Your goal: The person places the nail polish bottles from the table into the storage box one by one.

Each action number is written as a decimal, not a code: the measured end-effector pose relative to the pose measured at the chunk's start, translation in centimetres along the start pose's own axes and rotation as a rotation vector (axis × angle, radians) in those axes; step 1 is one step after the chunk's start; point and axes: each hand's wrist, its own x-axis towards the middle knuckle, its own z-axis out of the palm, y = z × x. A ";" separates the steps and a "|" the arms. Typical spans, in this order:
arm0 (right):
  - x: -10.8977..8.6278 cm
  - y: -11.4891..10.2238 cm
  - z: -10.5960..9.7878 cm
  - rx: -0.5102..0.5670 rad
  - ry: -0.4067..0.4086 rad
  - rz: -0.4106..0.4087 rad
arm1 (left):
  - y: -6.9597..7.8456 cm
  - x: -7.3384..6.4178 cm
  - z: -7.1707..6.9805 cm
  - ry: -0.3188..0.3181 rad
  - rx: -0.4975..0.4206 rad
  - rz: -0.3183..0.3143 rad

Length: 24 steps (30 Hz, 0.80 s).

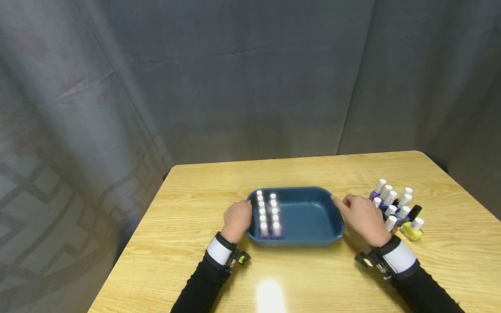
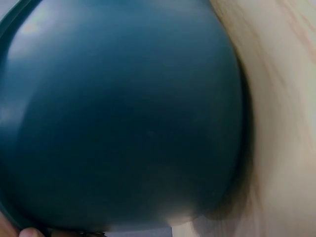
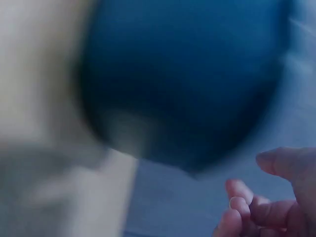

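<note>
A dark blue oval-cornered tray [image 1: 309,219] sits on the table in the head view. Along its left side stand two rows of nail polish bottles [image 1: 275,217] with white caps and purple bases. My left hand [image 1: 238,217] grips the tray's left rim; the left wrist view shows the tray's wall [image 2: 128,118] up close and a fingertip [image 2: 30,232] at the rim. By the tray's right end is my right hand [image 1: 362,217]. In the right wrist view, its thumb and fingers [image 3: 279,160] are parted, with a gap between them and the blurred tray wall [image 3: 187,89].
Right of the tray, close beside my right hand, a cluster of nail polish bottles [image 1: 405,200] stands on the wooden table [image 1: 195,200]. A yellow bottle [image 1: 412,231] is at its front edge, near a black-capped one [image 1: 414,212]. Grey curtains [image 1: 254,87] hang behind and at the sides.
</note>
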 end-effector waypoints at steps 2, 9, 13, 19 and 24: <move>0.2 0.1 -1.7 0.014 0.081 -0.054 | 0.0 0.0 0.0 -0.003 -0.001 -0.004; -0.1 2.8 -8.2 -0.079 -0.021 -0.091 | 0.1 0.1 0.0 -0.023 -0.002 -0.013; 0.0 5.0 -9.5 -0.166 -0.386 -0.047 | 0.0 0.1 0.0 -0.021 -0.001 -0.017; 0.2 6.5 -8.7 -0.178 -0.608 -0.024 | 0.1 0.1 -0.2 -0.011 0.004 -0.014; 0.2 6.4 -7.8 -0.194 -0.568 -0.069 | 0.0 0.1 -0.1 -0.014 0.006 -0.014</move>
